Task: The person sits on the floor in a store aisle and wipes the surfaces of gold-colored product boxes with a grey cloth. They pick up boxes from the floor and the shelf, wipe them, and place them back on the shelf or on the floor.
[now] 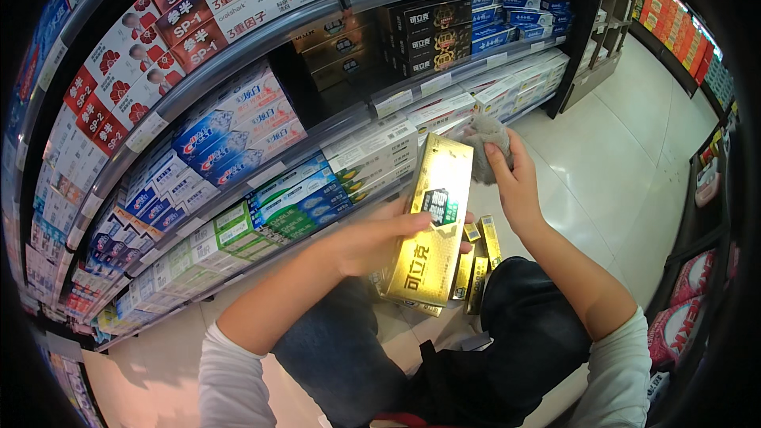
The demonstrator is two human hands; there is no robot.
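My left hand [380, 235] grips a gold toothpaste carton [437, 232] with its thumb across the front. The carton is tilted, its far end pointing towards the shelves. My right hand [515, 175] holds a grey cleaning cloth [490, 145] bunched up just beside the carton's far end. Below, several more gold cartons [489, 242] lie on the floor between my knees, partly hidden by the held carton and my left hand.
Curved-looking shop shelves [357, 122] hold stacked toothpaste cartons ahead and to the left. On the middle shelf, black cartons [428, 32] stand beside a dark gap. Pale floor tiles [594, 172] run along the right, with pink packages [678, 327] on another shelf.
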